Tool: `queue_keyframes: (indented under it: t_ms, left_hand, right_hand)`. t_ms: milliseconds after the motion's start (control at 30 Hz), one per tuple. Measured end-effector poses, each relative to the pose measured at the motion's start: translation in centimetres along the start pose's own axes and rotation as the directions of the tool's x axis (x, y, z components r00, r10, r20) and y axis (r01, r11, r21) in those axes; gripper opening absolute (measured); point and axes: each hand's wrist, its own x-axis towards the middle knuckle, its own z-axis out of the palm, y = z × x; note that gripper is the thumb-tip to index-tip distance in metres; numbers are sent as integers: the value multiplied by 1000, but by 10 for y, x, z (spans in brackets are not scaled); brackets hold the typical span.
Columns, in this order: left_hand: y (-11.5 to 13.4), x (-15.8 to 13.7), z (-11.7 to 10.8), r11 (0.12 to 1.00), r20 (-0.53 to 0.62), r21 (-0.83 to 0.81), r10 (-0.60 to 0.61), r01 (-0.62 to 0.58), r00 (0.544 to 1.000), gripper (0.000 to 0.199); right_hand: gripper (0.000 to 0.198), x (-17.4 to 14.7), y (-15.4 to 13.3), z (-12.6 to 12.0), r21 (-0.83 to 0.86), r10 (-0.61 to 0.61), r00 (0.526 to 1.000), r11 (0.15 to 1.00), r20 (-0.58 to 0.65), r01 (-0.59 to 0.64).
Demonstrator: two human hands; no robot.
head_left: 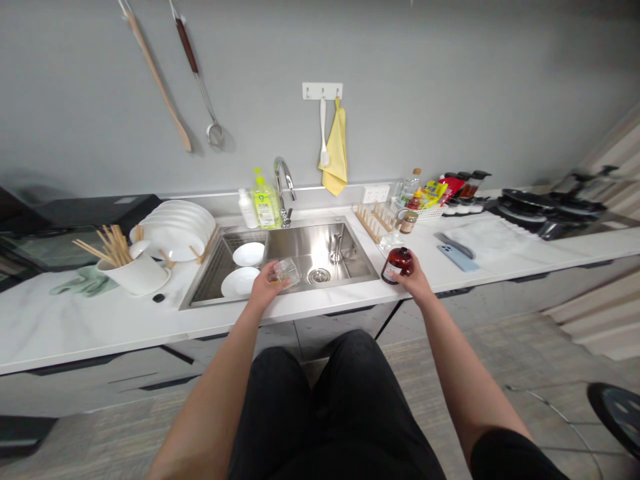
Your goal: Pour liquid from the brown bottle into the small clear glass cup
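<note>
My left hand (266, 288) is closed around a clear, see-through cup (288, 271), held over the front of the steel sink (345, 283). On the counter just right of the sink, my right hand (414, 277) wraps round a dark brown bottle (397, 264) with a pale label. The bottle is upright and seems to rest on the counter. Two white bowls, a rear one (249, 254) and a front one (239, 283), sit in the left part of the sink, close to my left hand.
A faucet (283, 187) rises behind the sink, beside a green soap bottle (266, 205). White plates (175, 230) and a chopstick holder (137, 272) stand left. To the right are a wooden rack (369, 221), a glass jar (408, 222), a phone (459, 258) and pans (525, 200).
</note>
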Motion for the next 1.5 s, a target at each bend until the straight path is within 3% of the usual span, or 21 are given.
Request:
queue_keyframes:
  t_ms: [67,133,200,233,300,367,433,533,633,733,800,867,933,1000,1033,1133,1233,1333,1500]
  left_hand:
    - [1,0,1,1000,-1,-7,-1,1,1000,90]
    - [3,-1,1,1000,-13,-25,2,-3,1000,91]
    - [6,-4,2,998,-41,-58,4,-7,999,93]
    - [7,-6,2,997,-58,-75,3,-7,998,94]
    - [11,-13,2,995,-89,-95,0,-9,996,95]
    - [16,-24,2,996,-97,-88,20,-28,995,93]
    - [23,-38,2,996,-88,-66,56,-61,995,87]
    - [35,-61,3,994,-40,-47,97,-99,994,82]
    - [46,-79,8,991,30,-56,120,-118,992,82]
    - [51,-89,13,988,65,-42,152,-150,986,81]
    - [52,-90,9,984,125,-49,176,-171,976,86]
    - [50,-88,-6,980,183,-46,200,-195,962,89]
    - [46,-82,-36,977,138,41,201,-208,970,74]
    - [38,-74,-78,963,-55,226,165,-149,985,47]
    - [34,-70,-103,939,-200,337,140,-66,970,39]
    - [19,-61,-175,868,-514,468,117,163,850,34]
    - [7,-58,-223,802,-628,523,135,287,767,32]
    - [-3,-56,-238,756,-643,555,124,348,756,33]
    - [-11,-52,-239,720,-656,534,22,444,754,32]
  right_hand:
    - [111,-20,-11,-2,-104,-93,979,992,-181,75]
    - [82,-48,-26,1,-213,-240,903,962,-358,171]
    - [49,-77,-42,14,-287,-328,859,931,-392,225]
    - [36,-91,-51,24,-292,-350,876,921,-331,258]
    - [21,-111,-67,51,-229,-365,926,914,-96,336]
    - [16,-122,-81,84,-118,-370,922,916,117,382]
    - [24,-125,-93,118,9,-346,907,935,240,354]
    - [67,-121,-104,164,192,-261,881,961,394,199]
    - [99,-114,-109,199,315,-203,786,949,584,11]
    - [105,-107,-106,222,350,-183,696,931,695,-105]
    - [101,-102,-102,231,353,-168,686,925,708,-138]
    - [94,-97,-95,234,347,-151,711,928,687,-139]
    - [89,-92,-87,235,331,-136,740,936,659,-123]
    - [86,-90,-80,235,315,-129,755,943,644,-107]
    - [85,-89,-77,235,310,-128,754,945,645,-104]
    - [82,-88,-71,235,297,-140,741,951,657,-84]
    - [75,-90,-69,234,281,-163,733,959,661,-40]
    - [71,-92,-70,232,275,-178,729,961,661,-15]
    - [71,-92,-75,228,276,-166,727,960,666,-34]
